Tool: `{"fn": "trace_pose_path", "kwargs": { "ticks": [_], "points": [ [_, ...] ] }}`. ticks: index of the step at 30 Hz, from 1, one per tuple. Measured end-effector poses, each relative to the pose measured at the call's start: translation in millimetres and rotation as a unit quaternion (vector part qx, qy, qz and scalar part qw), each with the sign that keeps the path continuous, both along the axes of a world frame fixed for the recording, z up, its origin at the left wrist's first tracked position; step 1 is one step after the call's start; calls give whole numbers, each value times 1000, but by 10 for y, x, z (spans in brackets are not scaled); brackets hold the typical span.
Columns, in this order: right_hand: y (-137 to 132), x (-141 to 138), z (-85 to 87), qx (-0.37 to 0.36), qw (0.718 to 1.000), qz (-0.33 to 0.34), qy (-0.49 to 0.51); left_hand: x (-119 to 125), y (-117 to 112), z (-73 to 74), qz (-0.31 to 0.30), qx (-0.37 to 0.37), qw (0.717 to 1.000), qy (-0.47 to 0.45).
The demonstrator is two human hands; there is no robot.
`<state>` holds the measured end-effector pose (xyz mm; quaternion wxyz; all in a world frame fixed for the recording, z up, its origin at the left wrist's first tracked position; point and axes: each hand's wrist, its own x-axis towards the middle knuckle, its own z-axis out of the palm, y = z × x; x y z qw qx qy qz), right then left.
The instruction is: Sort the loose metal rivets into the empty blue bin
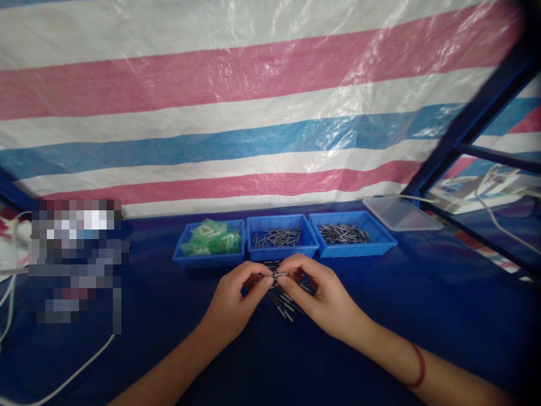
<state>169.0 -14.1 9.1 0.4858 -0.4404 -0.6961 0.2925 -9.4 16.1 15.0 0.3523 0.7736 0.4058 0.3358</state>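
My left hand [240,299] and my right hand [319,293] meet in front of the middle bin, thumb and forefinger of each pinched. Between their fingertips is a small, thin metal rod [278,275], held by both; its exact kind is too small to tell. Beneath and behind the hands lies a loose pile of similar thin metal rods [284,309] on the blue table [262,366], partly hidden by my fingers. Just beyond stands the middle blue bin [282,254], with short metal rods [282,237] in it.
To the left, a blue bin [209,260] holds green-tinted packets [211,237]. Another blue bin [359,249] with darker metal rods [343,233] stands to the right. A clear plastic lid [401,214] lies behind it. A white cable [80,372] runs along the left; striped sheeting [253,135] hangs behind.
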Motion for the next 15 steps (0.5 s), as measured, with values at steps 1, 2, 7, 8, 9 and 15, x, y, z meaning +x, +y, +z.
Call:
{"fn": "trace_pose_path", "kwargs": {
  "ticks": [1, 2, 7, 8, 9, 15],
  "points": [
    [6, 8, 14, 1, 1000, -1, -9, -3, 0, -7, -1, 5, 1000, 7],
    [17, 25, 33, 5, 1000, -8, -19, -8, 0, -16, -1, 15, 1000, 17],
    [170, 353, 183, 83, 980, -157, -90, -58, 1, -26, -53, 95, 986, 123],
    [217, 469, 211, 98, 968, -199, -115, -68, 2, -19, -85, 111, 978, 152],
    [266, 593, 231, 110, 953, -241, -145, -75, 2, -11, -119, 126, 968, 179],
    [480, 1129, 165, 106, 856, -325, -387, -63, 8, -12, -191, 170, 930, 264]
  ]
}}
